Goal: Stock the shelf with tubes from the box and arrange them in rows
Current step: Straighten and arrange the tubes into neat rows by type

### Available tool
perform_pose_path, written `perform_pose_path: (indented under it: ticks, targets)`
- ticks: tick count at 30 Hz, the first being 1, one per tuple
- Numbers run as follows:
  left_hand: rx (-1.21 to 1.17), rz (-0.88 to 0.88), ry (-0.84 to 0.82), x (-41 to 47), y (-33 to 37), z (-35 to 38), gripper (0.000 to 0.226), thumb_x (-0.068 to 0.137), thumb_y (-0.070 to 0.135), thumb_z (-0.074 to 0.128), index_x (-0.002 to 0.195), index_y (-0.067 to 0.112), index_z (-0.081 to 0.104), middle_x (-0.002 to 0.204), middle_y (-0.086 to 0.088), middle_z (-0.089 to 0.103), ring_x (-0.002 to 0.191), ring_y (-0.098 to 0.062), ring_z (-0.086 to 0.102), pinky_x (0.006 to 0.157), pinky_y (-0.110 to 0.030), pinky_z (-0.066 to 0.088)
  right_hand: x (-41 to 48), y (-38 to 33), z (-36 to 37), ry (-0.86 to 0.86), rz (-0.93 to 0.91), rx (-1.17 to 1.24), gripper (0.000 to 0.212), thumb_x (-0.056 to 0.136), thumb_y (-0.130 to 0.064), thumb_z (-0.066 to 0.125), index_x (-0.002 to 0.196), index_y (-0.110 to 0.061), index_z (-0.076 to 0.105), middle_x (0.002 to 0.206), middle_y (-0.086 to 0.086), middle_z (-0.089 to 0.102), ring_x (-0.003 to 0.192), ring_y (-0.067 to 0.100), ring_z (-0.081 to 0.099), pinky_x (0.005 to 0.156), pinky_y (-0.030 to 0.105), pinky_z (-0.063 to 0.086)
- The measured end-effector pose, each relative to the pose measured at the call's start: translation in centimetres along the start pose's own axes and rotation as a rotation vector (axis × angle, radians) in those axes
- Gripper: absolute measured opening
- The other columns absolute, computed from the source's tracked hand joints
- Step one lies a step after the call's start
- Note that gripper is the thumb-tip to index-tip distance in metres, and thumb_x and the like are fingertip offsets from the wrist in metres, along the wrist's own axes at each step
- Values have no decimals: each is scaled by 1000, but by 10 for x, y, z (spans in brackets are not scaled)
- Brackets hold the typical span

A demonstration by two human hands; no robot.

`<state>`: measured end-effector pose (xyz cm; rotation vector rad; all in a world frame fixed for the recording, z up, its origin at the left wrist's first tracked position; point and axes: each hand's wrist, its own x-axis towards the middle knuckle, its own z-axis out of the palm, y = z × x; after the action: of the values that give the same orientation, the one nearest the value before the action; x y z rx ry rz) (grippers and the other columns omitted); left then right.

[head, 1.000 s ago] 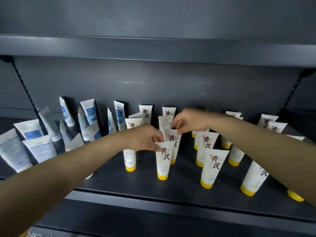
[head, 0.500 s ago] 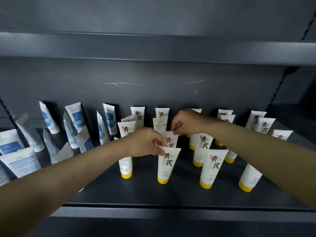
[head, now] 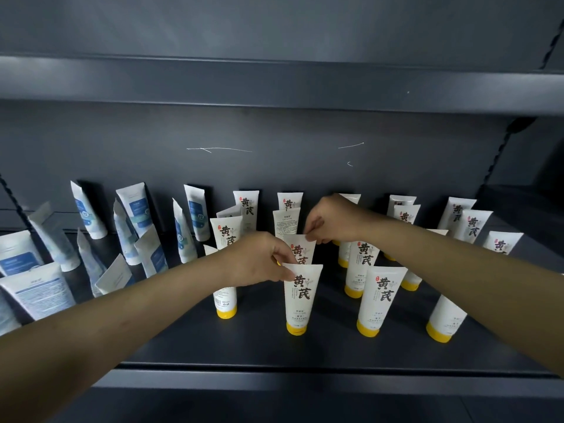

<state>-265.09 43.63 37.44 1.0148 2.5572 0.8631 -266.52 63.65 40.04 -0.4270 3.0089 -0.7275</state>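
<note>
The front tube (head: 299,297) stands cap-down near the middle of the shelf (head: 305,352), back from its front edge, with the second tube (head: 300,250) just behind it, apparently so the column runs straight toward the back wall. The left hand (head: 259,261) pinches the front tube's flat top edge between thumb and fingers, narrowly closed. The right hand (head: 332,219) likewise pinches the second tube's top corner. Blue-labelled tubes (head: 137,209) lean toward the shelf's left end.
</note>
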Motion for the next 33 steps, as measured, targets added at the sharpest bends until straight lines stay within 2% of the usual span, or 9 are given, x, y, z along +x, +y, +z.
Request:
perform_pose_path:
  ticks: [4,7,12,18,21,23,25,30,33]
  targets:
    - [4,1,-18,-1,0,0,26,82,25,72,107,20,70,106,10,70,92,-1,64,91,-24,51,-1,-1,0,-13,6,23,7,81,-7,70,88,-7,73,69,-4,67,65,14,67,59,17,56]
    - [-34,-10,-49,-3,-2,-3,31,82,25,72,112,19,68,111,8,69,98,-5,65,95,-29,50,-2,-3,-2,-57,19,42,10,82,-7,68,92,-6,71,78,4,70,70,15,68,63,19,57]
    - [-98,-4,-40,-6,-2,-23,24,81,20,73,105,23,68,106,6,71,98,-3,66,95,-24,50,-4,-1,-13,-105,41,92,20,85,-11,67,103,-3,69,93,8,71,70,10,66,62,16,55]
    - [-39,18,134,6,-12,-67,26,81,11,72,106,16,67,100,4,69,92,-2,65,80,-6,48,9,7,-35,-11,37,63,23,84,-16,68,107,-10,68,100,9,71,81,23,67,74,29,55]
    - [73,1,188,12,-27,-92,26,81,16,73,106,19,68,103,5,70,97,-4,65,92,-21,50,25,2,-35,-1,21,68,26,85,-13,68,110,-9,68,103,7,71,78,19,63,70,26,52]
    - [150,-67,173,16,-38,-101,29,81,20,73,109,19,67,107,6,69,101,-6,63,95,-26,49,37,0,-32,7,8,21,29,84,-15,69,112,-10,67,105,7,70,83,16,63,76,25,50]
    - [211,-128,128,18,-47,-105,32,81,21,73,112,19,66,111,5,67,103,-7,61,94,-23,46,49,-1,-27,10,-10,-61,33,84,-19,69,116,-12,66,107,4,68,94,15,62,88,26,47]
    - [330,-160,70,25,-65,-102,27,81,20,72,108,18,69,107,4,69,102,-10,61,87,-20,44,67,-6,-16,-49,-27,-174,34,88,-25,63,120,-13,64,100,-6,58,93,8,54,83,20,39]
    - [350,-134,117,30,-73,-101,21,82,19,71,103,17,71,97,6,67,96,-10,62,82,-19,44,73,-6,-10,-66,-9,-174,29,90,-30,60,109,-10,71,106,2,70,98,17,63,89,33,49]
